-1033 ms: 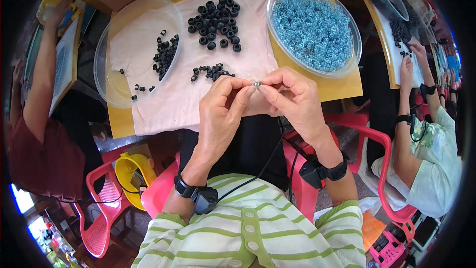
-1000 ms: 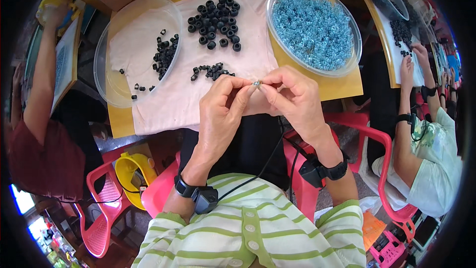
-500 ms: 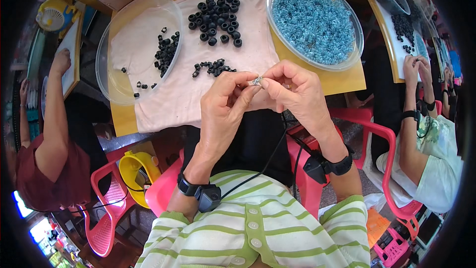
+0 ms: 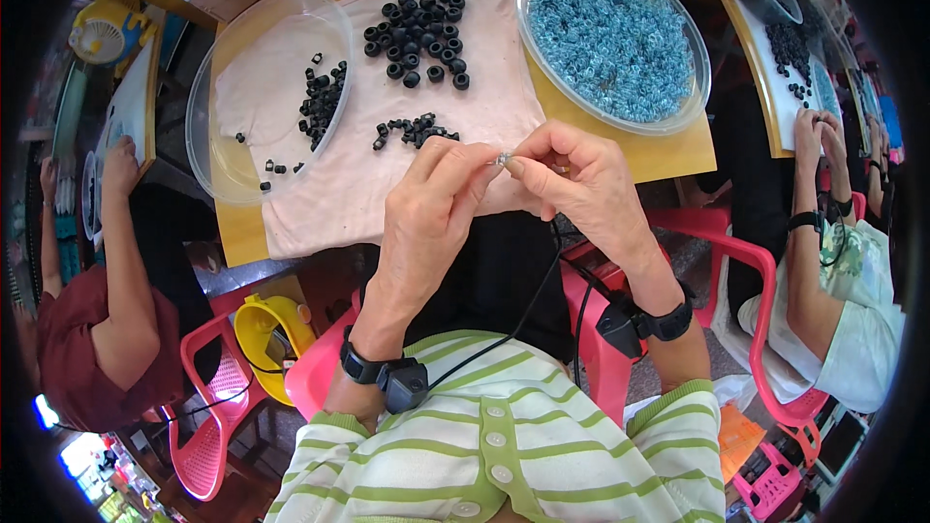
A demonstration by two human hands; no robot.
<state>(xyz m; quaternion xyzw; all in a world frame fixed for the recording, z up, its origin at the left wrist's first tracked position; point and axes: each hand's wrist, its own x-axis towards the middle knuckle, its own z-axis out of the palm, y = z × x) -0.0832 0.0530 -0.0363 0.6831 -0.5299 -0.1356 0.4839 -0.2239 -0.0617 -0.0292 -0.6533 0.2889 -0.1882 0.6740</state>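
A small silvery metallic piece [image 4: 503,159] sits between the two hands, above the near part of a pale pink cloth garment [image 4: 339,208] spread over a yellow tabletop [image 4: 673,157]; the left hand [image 4: 426,208] pinches it from one side between thumb and forefinger, and the right hand [image 4: 586,184] pinches it from the other; its exact shape is too small to tell; just beyond the left fingers lies a cluster of small black pieces [image 4: 412,129], and farther off a pile of larger, round, hollow black pieces [image 4: 417,34], with bare cloth between the two; a wide, clear plastic round tub [image 4: 201,131] at the left overlaps the cloth's edge, more small black bits inside; at the right, a clear plastic tub [image 4: 703,87] full of bluish wire coils [image 4: 615,44] stands near the table's right edge, bare yellow surface showing between its rim and the right hand.
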